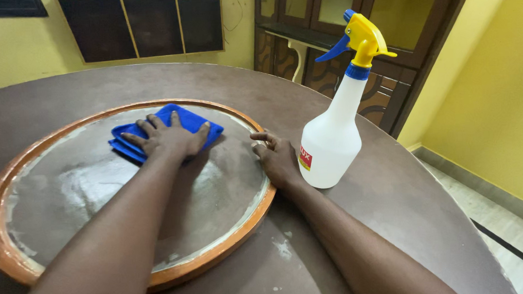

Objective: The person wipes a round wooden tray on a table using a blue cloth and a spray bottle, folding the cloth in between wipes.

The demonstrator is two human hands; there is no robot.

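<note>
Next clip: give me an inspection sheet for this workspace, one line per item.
Surface: round brown table, a few pale specks near the front.
Job's things: blue cloth on a round wood-framed panel with a dusty, streaky face; white spray bottle with yellow and blue trigger, upright beside the frame.
Clutter: nothing seen.
Hands: left hand flat on the cloth; right hand resting at the frame's edge, holding nothing.
Cables: nothing seen.
Surroundings: yellow walls, dark wooden cabinet, tiled floor.
</note>
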